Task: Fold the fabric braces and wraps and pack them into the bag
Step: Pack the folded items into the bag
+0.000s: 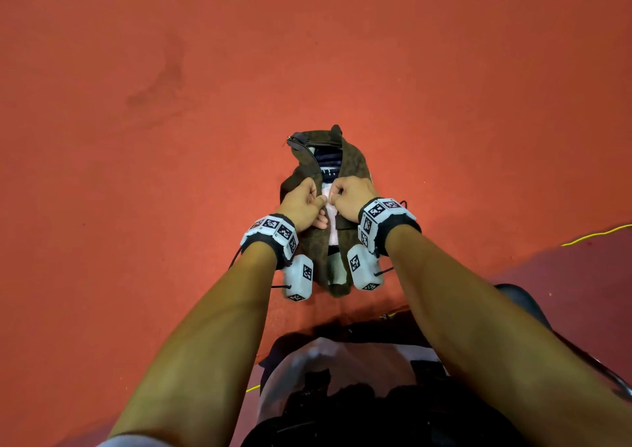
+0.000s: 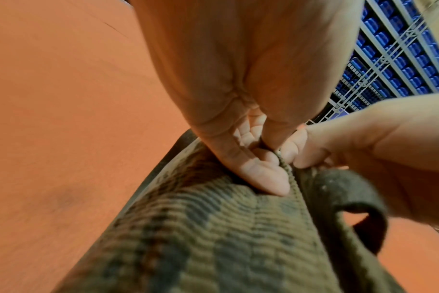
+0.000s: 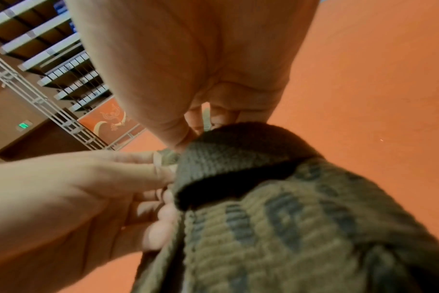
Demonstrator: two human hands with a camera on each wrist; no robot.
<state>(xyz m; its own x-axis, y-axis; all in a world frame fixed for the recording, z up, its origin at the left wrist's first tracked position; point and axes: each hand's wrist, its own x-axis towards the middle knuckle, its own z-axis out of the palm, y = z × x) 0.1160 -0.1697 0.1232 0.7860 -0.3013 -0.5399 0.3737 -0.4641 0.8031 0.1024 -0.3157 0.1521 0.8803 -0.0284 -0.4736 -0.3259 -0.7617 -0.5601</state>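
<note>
A brown patterned knit bag (image 1: 357,164) lies on the red surface (image 1: 171,207) with its top seam parted. Dark folded fabric (image 1: 329,164) and a pale pink-white folded wrap (image 1: 331,212) show inside the opening. My left hand (image 1: 316,203) pinches the left edge of the opening, and my right hand (image 1: 337,195) pinches the right edge, knuckles almost touching. In the left wrist view, my left hand (image 2: 271,170) has thumb and fingers curled on the bag (image 2: 213,237) rim. In the right wrist view, my right hand (image 3: 201,123) grips the bag (image 3: 288,228) by its dark band.
A yellow cable (image 1: 595,236) runs along the right edge of the red surface. My lap and a dark chair (image 1: 526,306) sit just below the bag. A white railing with blue seats (image 2: 401,59) stands far behind.
</note>
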